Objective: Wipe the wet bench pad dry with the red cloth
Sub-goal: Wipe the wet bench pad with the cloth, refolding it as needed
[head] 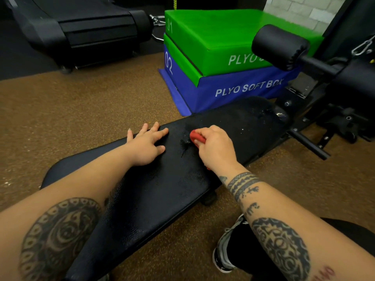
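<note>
A long black bench pad [154, 191] runs diagonally from the lower left to the upper right. Water drops and a small wet streak [184, 145] glisten on its middle and far end. My right hand [216, 148] is closed around a bunched red cloth [196, 137] and presses it onto the pad just right of the streak. Most of the cloth is hidden under the palm. My left hand [147, 144] lies flat on the pad's far edge, fingers spread, holding nothing.
Stacked green [213, 37] and blue [239, 92] plyo soft boxes stand beyond the bench. A black foam roller pad [281, 46] and the machine frame [345, 110] sit at the right. A treadmill [81, 31] is at the back left. My shoe [225, 248] rests on the brown floor.
</note>
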Demonstrator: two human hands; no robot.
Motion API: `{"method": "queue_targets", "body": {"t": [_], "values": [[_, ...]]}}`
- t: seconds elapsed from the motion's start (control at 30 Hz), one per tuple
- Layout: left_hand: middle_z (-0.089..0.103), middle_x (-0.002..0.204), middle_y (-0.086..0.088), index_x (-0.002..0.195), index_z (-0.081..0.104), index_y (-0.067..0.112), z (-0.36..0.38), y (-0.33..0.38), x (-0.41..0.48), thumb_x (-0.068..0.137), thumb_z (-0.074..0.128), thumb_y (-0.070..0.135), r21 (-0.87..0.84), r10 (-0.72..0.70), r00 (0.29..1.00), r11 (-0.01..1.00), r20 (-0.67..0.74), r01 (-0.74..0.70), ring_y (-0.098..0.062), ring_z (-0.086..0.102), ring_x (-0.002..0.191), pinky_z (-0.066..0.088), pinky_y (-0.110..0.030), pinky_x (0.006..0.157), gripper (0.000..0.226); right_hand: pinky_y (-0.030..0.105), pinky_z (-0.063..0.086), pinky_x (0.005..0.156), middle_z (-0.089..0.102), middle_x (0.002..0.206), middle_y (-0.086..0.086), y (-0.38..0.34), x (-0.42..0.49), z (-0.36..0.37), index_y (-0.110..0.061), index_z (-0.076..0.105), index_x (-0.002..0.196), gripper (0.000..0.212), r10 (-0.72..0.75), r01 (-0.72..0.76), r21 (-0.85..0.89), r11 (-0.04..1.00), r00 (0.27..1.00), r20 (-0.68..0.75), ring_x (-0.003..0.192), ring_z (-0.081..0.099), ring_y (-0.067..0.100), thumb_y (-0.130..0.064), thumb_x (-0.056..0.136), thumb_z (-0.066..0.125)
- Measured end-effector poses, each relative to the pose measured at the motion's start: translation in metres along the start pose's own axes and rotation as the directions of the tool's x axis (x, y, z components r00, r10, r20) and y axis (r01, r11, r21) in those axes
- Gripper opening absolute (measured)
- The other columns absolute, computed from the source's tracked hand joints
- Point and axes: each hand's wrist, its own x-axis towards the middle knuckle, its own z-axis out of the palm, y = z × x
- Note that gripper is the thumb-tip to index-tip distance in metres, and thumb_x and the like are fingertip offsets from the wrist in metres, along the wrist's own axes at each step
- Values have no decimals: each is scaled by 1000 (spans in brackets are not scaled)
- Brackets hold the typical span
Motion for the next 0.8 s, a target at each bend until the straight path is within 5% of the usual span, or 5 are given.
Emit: {"method": "queue_targets", "body": {"t": [0.27, 0.43, 0.53, 0.63, 0.8], "values": [[-2, 167, 6, 154, 17, 41, -1, -1, 2, 98, 50, 30, -28, -4, 1000, 1000, -1, 4, -23, -9, 153, -14, -60, 117, 65, 37, 49, 88, 63, 98, 5, -17, 16, 9, -26, 74, 111, 26, -139, 139, 2, 990, 988, 75, 101, 58, 28, -20, 86, 70], [-1, 167, 6, 154, 19, 41, 1, -2, 2, 98, 49, 28, -27, -4, 1000, 1000, -7, 4, -23, -9, 153, -14, -61, 116, 65, 27, 47, 91, 70, 95, -2, -12, -4, -15, -23, 77, 100, 25, -383, 347, 166, 923, 876, 294, 95, 63, 16, -9, 78, 78], [-1, 167, 6, 153, 19, 42, 1, -2, 3, 98, 50, 29, -26, -1, 1000, 1000, -14, 1, -23, -9, 153, -13, -61, 117, 65, 12, 49, 77, 68, 83, -17, -6, -14, -28, -27, 75, 95, 28, -281, 168, 307, 937, 884, 374, 79, 66, -1, -4, 81, 75], [0, 167, 6, 153, 19, 42, 2, -4, 3, 97, 51, 30, -34, -1, 1000, 999, -20, 0, -23, -7, 153, -12, -61, 117, 65, 28, 56, 66, 68, 87, -8, -5, -16, -21, -29, 74, 99, 24, -97, 27, 367, 930, 980, 174, 66, 66, 14, -9, 84, 74], [3, 167, 5, 153, 21, 41, 3, -2, 2, 97, 52, 30, -16, 0, 999, 1000, -54, -1, -24, -5, 153, -10, -61, 117, 65, 33, 49, 86, 65, 94, 5, -12, -30, -5, -21, 75, 108, 27, -297, 282, 110, 953, 943, 149, 92, 62, 26, -18, 81, 76]]}}
